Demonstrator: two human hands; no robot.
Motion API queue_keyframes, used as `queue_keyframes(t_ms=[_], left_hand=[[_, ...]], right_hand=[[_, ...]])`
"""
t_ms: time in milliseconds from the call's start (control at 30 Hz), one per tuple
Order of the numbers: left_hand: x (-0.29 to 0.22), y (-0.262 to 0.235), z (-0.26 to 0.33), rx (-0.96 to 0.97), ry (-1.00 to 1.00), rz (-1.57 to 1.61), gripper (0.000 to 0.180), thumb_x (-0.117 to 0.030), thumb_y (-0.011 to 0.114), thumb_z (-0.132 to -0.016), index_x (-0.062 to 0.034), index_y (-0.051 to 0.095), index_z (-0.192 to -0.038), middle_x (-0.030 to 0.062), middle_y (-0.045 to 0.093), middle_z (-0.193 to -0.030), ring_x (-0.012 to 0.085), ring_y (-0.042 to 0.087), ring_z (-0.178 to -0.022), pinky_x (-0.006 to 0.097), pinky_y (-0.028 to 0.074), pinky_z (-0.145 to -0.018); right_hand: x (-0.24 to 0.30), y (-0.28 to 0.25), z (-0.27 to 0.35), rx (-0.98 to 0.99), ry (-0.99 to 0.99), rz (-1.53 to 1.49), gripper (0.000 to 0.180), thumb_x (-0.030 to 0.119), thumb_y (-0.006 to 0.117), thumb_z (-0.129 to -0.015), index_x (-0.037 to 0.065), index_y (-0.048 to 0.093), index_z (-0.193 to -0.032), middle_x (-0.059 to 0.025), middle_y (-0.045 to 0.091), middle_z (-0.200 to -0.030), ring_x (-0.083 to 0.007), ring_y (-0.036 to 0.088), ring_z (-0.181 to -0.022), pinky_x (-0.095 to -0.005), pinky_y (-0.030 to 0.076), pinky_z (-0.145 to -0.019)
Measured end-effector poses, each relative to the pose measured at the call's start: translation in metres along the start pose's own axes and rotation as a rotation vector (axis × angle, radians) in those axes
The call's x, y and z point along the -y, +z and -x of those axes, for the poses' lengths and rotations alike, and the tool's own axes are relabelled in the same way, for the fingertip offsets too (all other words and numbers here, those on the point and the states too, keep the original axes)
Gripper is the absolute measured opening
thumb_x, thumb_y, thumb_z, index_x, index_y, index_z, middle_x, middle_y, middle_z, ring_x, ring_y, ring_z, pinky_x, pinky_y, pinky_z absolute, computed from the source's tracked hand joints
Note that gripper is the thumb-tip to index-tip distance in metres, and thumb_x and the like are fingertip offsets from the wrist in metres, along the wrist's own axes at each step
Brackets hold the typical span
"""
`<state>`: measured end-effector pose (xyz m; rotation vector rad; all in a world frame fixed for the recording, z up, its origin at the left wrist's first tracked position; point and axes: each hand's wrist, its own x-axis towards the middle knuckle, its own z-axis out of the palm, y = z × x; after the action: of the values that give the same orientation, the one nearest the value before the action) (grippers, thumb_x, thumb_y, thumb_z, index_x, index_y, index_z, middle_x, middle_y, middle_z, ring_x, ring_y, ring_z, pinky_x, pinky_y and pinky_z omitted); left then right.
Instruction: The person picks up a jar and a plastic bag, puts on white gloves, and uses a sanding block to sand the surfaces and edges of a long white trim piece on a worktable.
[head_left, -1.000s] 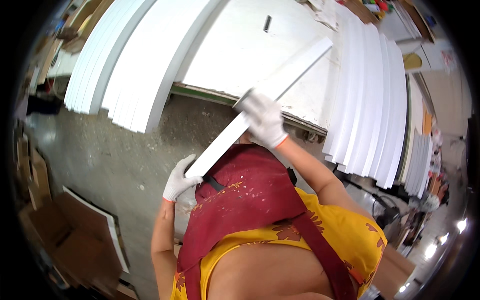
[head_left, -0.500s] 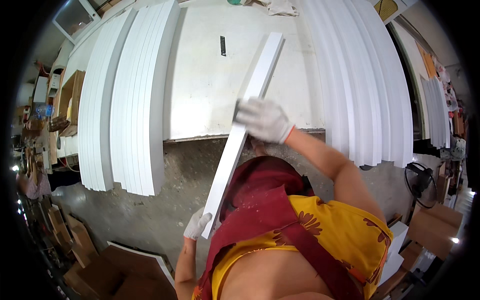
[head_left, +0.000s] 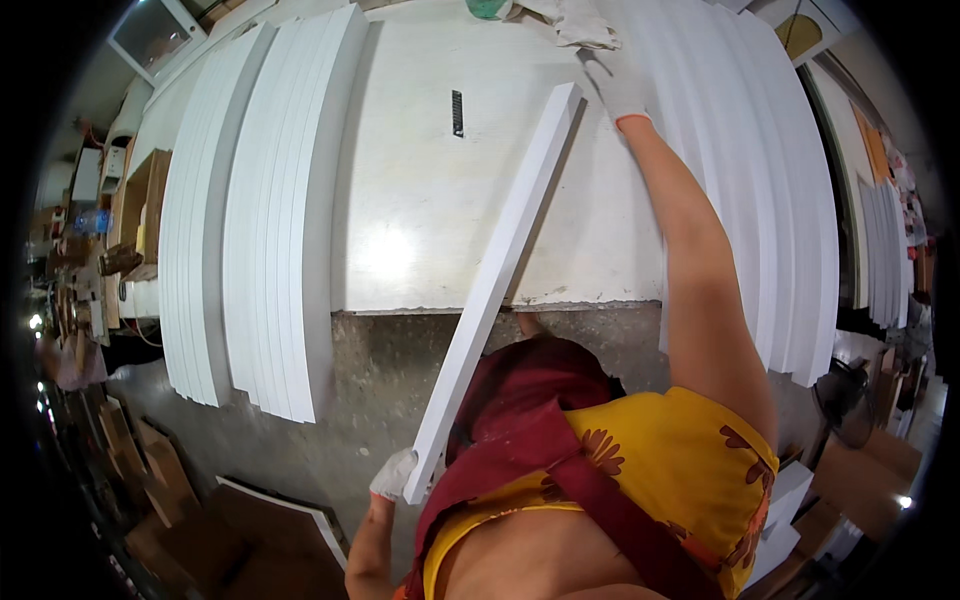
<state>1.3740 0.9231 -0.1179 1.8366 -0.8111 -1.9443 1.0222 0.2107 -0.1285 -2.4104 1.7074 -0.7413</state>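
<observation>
A long white bar (head_left: 495, 290) lies slantwise, its far part over the white tabletop and its near end out past the table edge. My left hand (head_left: 393, 473), in a white glove, is closed around that near end. Stretched out to the far right, my gloved right hand (head_left: 625, 92) is off the bar, close to a crumpled whitish cloth (head_left: 585, 25). Its fingers blend into the pale surroundings, and a dark patch shows beside them; whether it holds anything is unclear.
Stacked white bars (head_left: 290, 210) stand left of the work surface, with another row (head_left: 740, 200) on the right. A small dark strip (head_left: 457, 113) lies on the tabletop (head_left: 410, 200). A green item (head_left: 487, 8) sits at the back. Cardboard (head_left: 870, 465) and a fan (head_left: 843, 400) are at lower right.
My right hand has left the bar's middle, where it had a dark-edged pad, and reached far right toward the cloth. My left hand keeps its hold on the near end.
</observation>
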Motion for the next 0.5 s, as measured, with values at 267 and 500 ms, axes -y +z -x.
queue_keyframes(t_ms=[267, 500], left_hand=[[-0.031, 0.020, -0.009, 0.000, 0.099, -0.134, 0.029, -0.026, 0.052, -0.095, -0.0046, 0.070, -0.101, 0.0105, 0.063, -0.063, 0.0172, 0.064, -0.054, 0.032, 0.050, -0.051], [-0.034, 0.034, -0.018, -0.055, 0.057, 0.119, 0.045, -0.036, 0.043, -0.099, -0.0005, 0.069, -0.087, 0.0069, 0.059, -0.057, 0.0157, 0.057, -0.046, 0.028, 0.042, -0.042]], right_hand=[[0.070, -0.002, 0.090, -0.273, -0.197, -0.002, 0.047, 0.035, 0.062, -0.092, 0.016, 0.062, -0.134, -0.0160, 0.059, -0.135, -0.0322, 0.054, -0.124, -0.0415, 0.042, -0.105], [0.278, -0.089, 0.288, 0.654, -0.848, -0.200, 0.030, 0.016, 0.058, -0.080, 0.022, 0.071, -0.107, -0.0054, 0.066, -0.115, -0.0251, 0.064, -0.099, -0.0373, 0.055, -0.076]])
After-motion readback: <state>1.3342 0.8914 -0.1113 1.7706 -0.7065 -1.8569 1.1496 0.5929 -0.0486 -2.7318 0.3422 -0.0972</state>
